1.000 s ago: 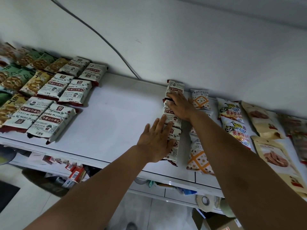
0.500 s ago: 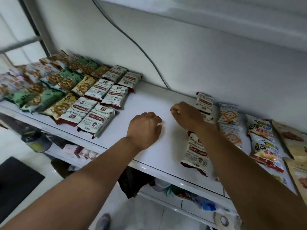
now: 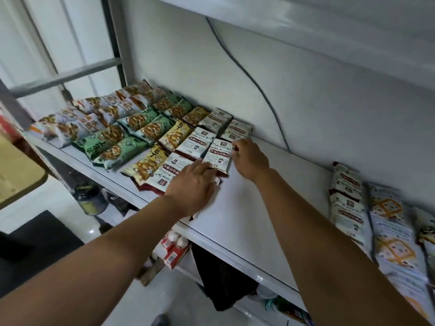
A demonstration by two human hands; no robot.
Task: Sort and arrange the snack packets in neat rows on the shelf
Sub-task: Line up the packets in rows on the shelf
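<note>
White-and-maroon snack packets [image 3: 219, 152] lie in two columns at the right end of a block of packets on the left of the white shelf [image 3: 254, 208]. Left of them are yellow packets [image 3: 175, 135], green ones [image 3: 141, 123] and pale ones [image 3: 70, 128], all in rows. My left hand [image 3: 193, 187] lies flat over the front white-and-maroon packet [image 3: 168, 172], partly hiding it. My right hand [image 3: 249, 158] pinches the right edge of the packet in the middle row. More white-and-maroon packets [image 3: 346, 184] sit at the right.
Orange-diamond packets [image 3: 388, 208] lie in a column at the far right. A grey cable [image 3: 259, 90] runs down the back wall. Below the shelf are red boxes [image 3: 171, 250], a black bag [image 3: 223, 278] and a dark jar [image 3: 89, 198]. Bare shelf surface lies between the two packet groups.
The view has swung left. Both hands left the right-hand column of packets and crossed the bare shelf to the white-and-maroon packets on the left.
</note>
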